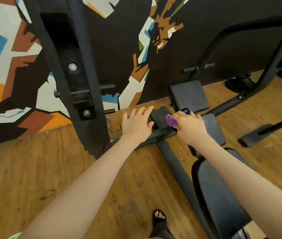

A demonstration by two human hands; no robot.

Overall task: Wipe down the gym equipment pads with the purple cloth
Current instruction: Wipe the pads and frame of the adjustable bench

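Wall: a black wall (116,40) painted with jagged patches of white, orange, brown and blue, running behind the equipment.
Floor: worn brown wood-plank floor (42,169), scuffed in places.
Upright frame: a tall black metal machine column (74,66) with bolts showing, standing on the floor left of the hands.
Long pad: a black padded bench seat (219,195) running toward the lower right, under the right forearm.
Square pad: a black cushioned square pad (189,96) just beyond the right hand, dull and slightly dusty.
Small pad: a flat black rectangular pad (160,118) lying between the two hands.
Left hand: the left hand (136,122) is spread flat with straight fingers, fingertips at the small pad's left edge.
Right hand: the right hand (187,125) is curled around the cloth, at the small pad's right edge.
Cloth: a bunched purple cloth (171,120), mostly hidden in the fist, a crumpled fold showing at the thumb side.
Foot: a foot in a black open sandal (160,219) on the floor below.
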